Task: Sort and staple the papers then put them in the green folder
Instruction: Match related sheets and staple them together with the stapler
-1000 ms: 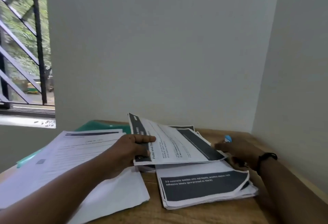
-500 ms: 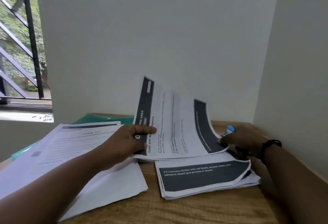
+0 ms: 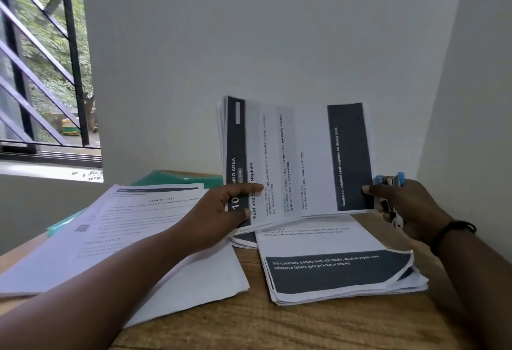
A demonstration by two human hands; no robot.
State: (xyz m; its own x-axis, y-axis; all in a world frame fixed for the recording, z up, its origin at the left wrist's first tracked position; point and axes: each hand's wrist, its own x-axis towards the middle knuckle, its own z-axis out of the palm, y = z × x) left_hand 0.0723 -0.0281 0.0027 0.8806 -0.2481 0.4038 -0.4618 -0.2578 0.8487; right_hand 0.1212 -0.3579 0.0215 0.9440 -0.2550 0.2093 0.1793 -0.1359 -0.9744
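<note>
A thin set of printed sheets (image 3: 299,155) with dark bands stands almost upright on its long edge above the right pile. My left hand (image 3: 221,211) pinches its lower left corner, thumb on the front. My right hand (image 3: 401,205) grips a blue and silver stapler (image 3: 389,183) against the sheets' lower right corner, thumb on the paper's dark band. Beneath lies the right pile of papers (image 3: 332,266), its near right corner curled up. A second paper pile (image 3: 124,225) lies at the left, partly covering the green folder (image 3: 177,178) at the back.
The wooden table (image 3: 249,327) stands in a corner, with a grey wall behind and another close on the right. A barred window (image 3: 41,72) is at the upper left. A loose white sheet (image 3: 205,280) sticks out from under my left forearm.
The held sheets have swung up from nearly flat to almost upright. My right hand has lifted with the stapler to their right corner. The camera has tilted slightly.
</note>
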